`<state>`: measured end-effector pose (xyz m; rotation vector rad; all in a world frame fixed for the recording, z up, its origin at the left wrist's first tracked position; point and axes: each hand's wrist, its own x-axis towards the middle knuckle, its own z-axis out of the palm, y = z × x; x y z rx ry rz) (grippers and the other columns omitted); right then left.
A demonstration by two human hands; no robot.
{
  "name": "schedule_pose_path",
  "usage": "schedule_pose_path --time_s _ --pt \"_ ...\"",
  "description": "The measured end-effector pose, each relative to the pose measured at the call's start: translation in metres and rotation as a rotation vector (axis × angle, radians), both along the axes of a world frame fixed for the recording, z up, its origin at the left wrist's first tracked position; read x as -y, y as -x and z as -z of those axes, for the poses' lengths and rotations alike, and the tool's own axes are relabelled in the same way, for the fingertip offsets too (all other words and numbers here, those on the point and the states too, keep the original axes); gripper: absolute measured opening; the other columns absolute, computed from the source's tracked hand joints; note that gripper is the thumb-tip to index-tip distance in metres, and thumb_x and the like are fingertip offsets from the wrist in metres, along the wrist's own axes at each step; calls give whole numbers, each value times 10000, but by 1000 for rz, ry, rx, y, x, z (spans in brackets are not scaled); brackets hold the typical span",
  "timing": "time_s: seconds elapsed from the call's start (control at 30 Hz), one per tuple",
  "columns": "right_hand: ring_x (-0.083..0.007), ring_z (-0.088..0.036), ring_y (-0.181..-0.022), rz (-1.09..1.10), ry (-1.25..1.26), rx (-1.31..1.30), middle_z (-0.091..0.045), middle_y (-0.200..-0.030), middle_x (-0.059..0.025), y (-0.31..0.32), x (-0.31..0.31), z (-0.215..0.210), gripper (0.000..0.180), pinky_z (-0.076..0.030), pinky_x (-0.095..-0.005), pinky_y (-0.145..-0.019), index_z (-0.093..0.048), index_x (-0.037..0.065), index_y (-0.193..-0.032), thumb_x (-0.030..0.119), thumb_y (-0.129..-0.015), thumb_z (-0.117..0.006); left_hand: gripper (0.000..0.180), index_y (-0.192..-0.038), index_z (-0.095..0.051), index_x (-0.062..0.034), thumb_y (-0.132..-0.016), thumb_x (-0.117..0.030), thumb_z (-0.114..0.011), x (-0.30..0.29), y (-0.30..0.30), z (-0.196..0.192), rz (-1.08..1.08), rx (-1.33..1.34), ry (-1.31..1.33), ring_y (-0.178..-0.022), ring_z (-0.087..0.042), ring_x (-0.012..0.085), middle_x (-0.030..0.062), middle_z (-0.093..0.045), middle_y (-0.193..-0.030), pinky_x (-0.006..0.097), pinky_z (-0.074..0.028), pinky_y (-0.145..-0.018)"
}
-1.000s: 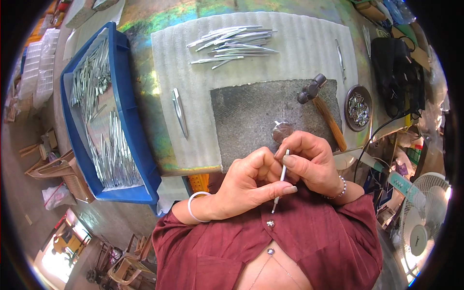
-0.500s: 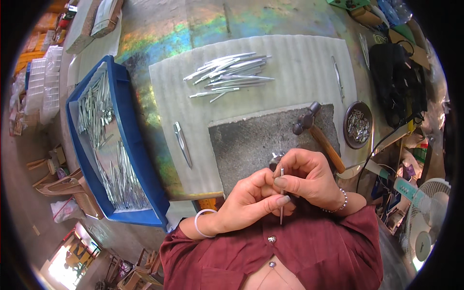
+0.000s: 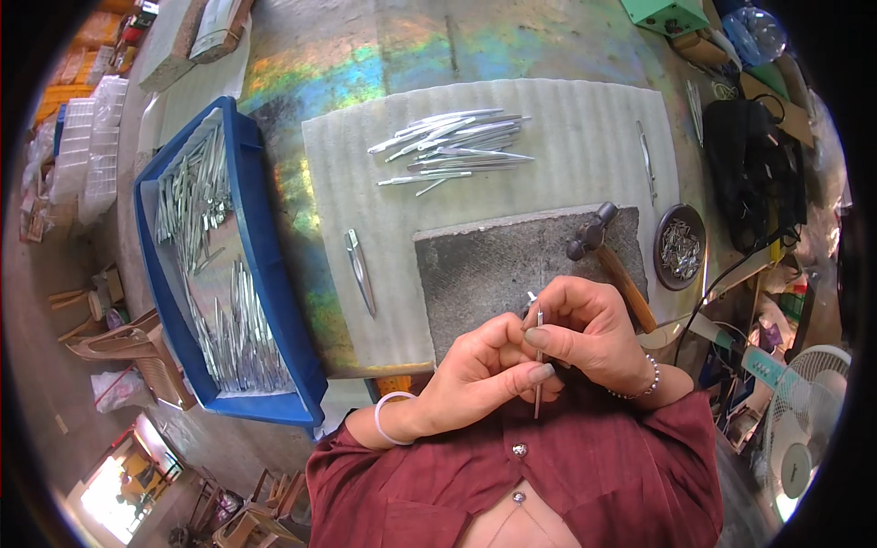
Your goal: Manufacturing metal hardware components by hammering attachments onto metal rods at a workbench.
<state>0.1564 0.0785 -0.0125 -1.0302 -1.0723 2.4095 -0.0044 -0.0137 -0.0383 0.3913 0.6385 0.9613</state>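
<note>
Slim metal rod (image 3: 537, 400): left hand (image 3: 484, 362) and right hand (image 3: 596, 334) fingers (image 3: 565, 294) are grasping it. Ball-peen hammer (image 3: 620, 279) is lying at one o'clock from them.

At the lower right we see a white fan (image 3: 800, 438) with a round grille. Above it, a black bundle (image 3: 742, 173) lies at the right of the desk (image 3: 566, 50); near the desk's far right corner we find a green box (image 3: 664, 13). Far left, we notice translucent gridded trays (image 3: 75, 151), a brown chair (image 3: 160, 365) and a pale plastic bag (image 3: 115, 391).
</note>
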Motion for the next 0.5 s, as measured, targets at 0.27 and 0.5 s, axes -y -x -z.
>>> schedule_pose_path --time_s 0.27,0.5 --pt "-57 -544 -691 -22 -117 -47 -582 -842 -25 10 16 -3 144 -467 -199 -610 -543 1 -968 39 -860 -630 154 -1019 -456 -26 -927 -101 -553 21 19 2 -233 31 77 -721 -613 121 58 -611 -810 243 -512 -670" --pt "-191 -498 -659 156 -1152 -262 -500 -879 -72 27 35 -31 151 -436 -258 -511 -529 56 -940 27 -791 -525 174 -1037 -538 -14 -878 -67 -585 71 59 -9 -634 -119 79 -794 -609 142 89 -619 -895 274 -503 -730"
